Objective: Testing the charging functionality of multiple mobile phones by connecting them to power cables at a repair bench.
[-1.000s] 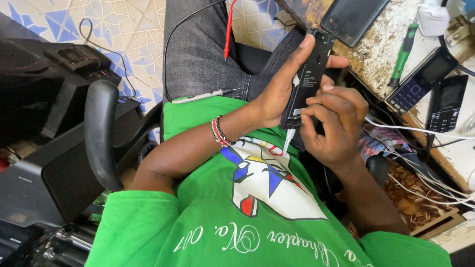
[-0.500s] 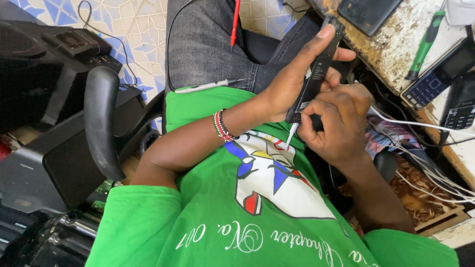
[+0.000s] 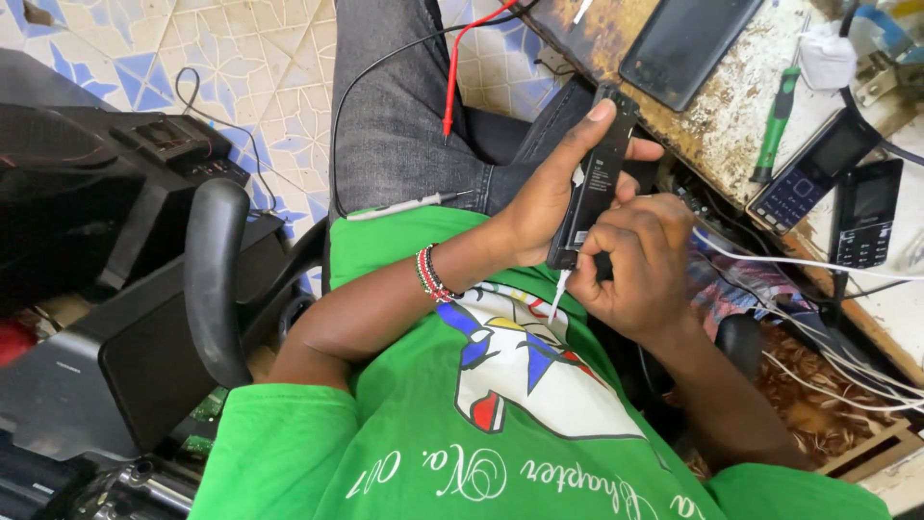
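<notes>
the right hand (image 3: 640,260) is curled shut low on a slim black phone (image 3: 595,183), thumb and fingers pinching near its bottom end where a white cable (image 3: 556,294) hangs out. the left hand (image 3: 551,197) wraps the phone from behind, forefinger stretched up along its edge to the top, beaded bracelet (image 3: 430,274) at the wrist. the phone stands nearly upright over the lap, above a green shirt (image 3: 404,424). a grey probe (image 3: 404,204) lies on the jeans, a red lead (image 3: 464,63) beyond it. further off, the bench (image 3: 717,120) carries a tablet (image 3: 685,43), a green screwdriver (image 3: 776,125) and two keypad phones (image 3: 837,188).
</notes>
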